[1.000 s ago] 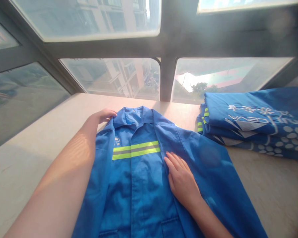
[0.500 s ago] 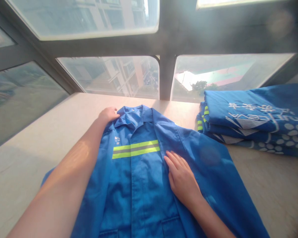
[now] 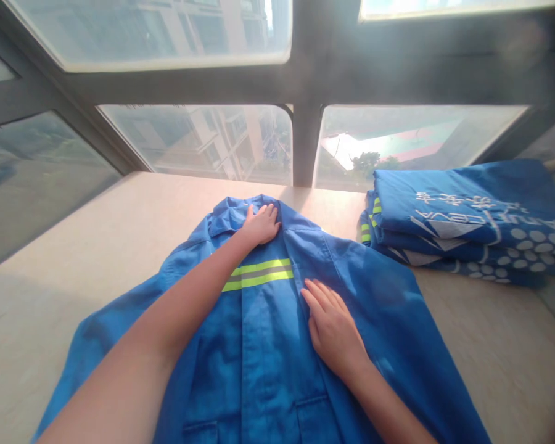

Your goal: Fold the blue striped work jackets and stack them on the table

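A blue work jacket (image 3: pixel 268 333) lies front side up, its collar toward the window and a yellow-green and grey reflective stripe (image 3: pixel 268 274) across the chest. My left hand (image 3: pixel 262 224) rests on the right part of the collar, palm down with fingers apart; its forearm crosses the jacket's left front and hides the chest logo. Flat on the cloth just below the stripe's right end lies my right hand (image 3: pixel 333 327), fingers stretched out. Neither hand grips the fabric.
Folded blue garments (image 3: pixel 462 216) with white print are stacked at the right. The pale surface (image 3: pixel 134 216) under everything reaches back to grey-framed windows (image 3: pixel 198 142), which also rise on the left. Buildings and a tree show outside.
My left hand has moved right, from the left shoulder beside the collar to the collar's right part. My right hand stays in place on the jacket. The view has shifted slightly.
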Available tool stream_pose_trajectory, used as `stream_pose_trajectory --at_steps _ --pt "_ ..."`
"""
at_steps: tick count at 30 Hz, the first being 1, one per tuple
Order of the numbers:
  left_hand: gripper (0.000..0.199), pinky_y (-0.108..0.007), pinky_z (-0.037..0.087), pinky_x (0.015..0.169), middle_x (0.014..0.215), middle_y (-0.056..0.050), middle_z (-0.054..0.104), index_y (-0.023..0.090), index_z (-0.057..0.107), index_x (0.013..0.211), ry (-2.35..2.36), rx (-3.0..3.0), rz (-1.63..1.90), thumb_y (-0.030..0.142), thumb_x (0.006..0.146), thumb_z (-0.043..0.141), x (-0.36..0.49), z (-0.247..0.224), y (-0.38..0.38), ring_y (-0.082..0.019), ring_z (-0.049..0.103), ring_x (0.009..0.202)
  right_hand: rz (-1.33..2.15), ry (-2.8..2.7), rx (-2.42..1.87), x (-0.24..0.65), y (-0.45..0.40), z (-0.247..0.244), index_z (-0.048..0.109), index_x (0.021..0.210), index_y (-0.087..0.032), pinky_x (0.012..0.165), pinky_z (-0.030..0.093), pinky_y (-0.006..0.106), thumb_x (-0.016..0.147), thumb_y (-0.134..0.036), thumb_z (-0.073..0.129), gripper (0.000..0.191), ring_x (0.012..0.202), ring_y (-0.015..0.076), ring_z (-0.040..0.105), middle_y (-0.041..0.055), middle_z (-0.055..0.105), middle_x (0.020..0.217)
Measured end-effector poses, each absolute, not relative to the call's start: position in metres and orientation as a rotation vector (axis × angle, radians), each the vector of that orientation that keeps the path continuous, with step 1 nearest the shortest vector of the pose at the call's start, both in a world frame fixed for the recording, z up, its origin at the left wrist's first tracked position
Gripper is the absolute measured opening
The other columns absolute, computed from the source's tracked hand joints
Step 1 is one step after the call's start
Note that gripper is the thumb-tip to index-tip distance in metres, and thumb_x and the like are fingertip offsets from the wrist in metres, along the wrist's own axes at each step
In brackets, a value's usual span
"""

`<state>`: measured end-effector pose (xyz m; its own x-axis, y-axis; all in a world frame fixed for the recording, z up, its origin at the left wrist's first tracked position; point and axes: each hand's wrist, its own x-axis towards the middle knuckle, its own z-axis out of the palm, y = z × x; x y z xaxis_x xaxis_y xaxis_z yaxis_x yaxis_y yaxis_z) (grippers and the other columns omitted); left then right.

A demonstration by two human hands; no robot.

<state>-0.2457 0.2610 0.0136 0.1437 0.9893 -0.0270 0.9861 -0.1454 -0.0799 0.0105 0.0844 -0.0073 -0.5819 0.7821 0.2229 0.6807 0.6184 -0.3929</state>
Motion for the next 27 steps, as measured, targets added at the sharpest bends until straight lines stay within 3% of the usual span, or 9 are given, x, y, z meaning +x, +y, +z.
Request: stream_pose_trajectory --at_steps 4,6,10,18,23,27 --pt "0.047 -0.063 0.011 0.118 0.148 -0.024 0.046 0.004 0.051 0.137 -2.0 -2.258 0.063 0.023 0.096 0.038 -0.224 0.032 0.24 -0.035 0.034 0.142 0.382 -2.472 -1.179 0.009 0.086 -0.007 0.054 0.139 -0.013 0.117 0.033 0.043 0.089 -0.009 0.041 0.053 0.141 0.0254 0.039 0.0092 0.047 0.152" --pt "0.042 -0.056 0.021 0.117 0.143 -0.023 0.051 0.005 0.056 0.131 -2.016 -2.204 -0.06 0.018 0.094 0.041 -0.2 0.041 0.211 -0.032 0.038 0.14 0.384 -2.472 -1.181 0.008 0.087 -0.007 0.055 0.139 -0.013 0.117 0.032 0.043 0.089 -0.01 0.041 0.052 0.141 0.0256 0.04 0.0091 0.048 0.151" --pt "0.04 -0.044 0.04 0.107 0.139 -0.019 0.056 0.01 0.058 0.129 -2.233 -2.073 -0.227 0.026 0.094 0.046 -0.147 0.043 0.107 -0.03 0.049 0.131 0.381 -2.471 -1.176 0.007 0.088 -0.006 0.056 0.137 -0.014 0.117 0.031 0.041 0.089 -0.011 0.041 0.05 0.14 0.0247 0.041 0.0089 0.049 0.15" --pt "0.06 -0.059 0.027 0.115 0.161 -0.01 0.033 0.027 0.044 0.149 -2.17 -2.081 -0.207 0.03 0.09 0.052 -0.084 0.001 -0.13 -0.035 0.03 0.146 0.284 -2.49 -1.252 0.004 0.082 -0.006 0.056 0.137 -0.015 0.116 0.029 0.039 0.092 -0.013 0.041 0.048 0.139 0.0239 0.041 0.0121 0.049 0.15" --pt "0.06 -0.058 0.023 0.117 0.163 -0.006 0.03 0.032 0.038 0.153 -2.13 -2.116 -0.167 0.031 0.093 0.049 -0.087 -0.001 -0.156 -0.033 0.025 0.149 0.337 -2.515 -1.307 -0.001 0.073 0.011 0.052 0.142 -0.021 0.117 0.026 0.042 0.091 -0.012 0.043 0.052 0.141 0.0235 0.039 0.0124 0.051 0.148" --pt "0.06 -0.058 0.024 0.117 0.163 -0.007 0.03 0.032 0.036 0.153 -2.157 -2.144 -0.171 0.034 0.094 0.048 -0.092 0.006 -0.143 -0.032 0.025 0.149 0.33 -2.5 -1.293 0.019 0.051 0.028 0.052 0.141 -0.02 0.116 0.029 0.045 0.088 -0.013 0.048 0.054 0.14 0.0248 0.041 0.0145 0.051 0.147"
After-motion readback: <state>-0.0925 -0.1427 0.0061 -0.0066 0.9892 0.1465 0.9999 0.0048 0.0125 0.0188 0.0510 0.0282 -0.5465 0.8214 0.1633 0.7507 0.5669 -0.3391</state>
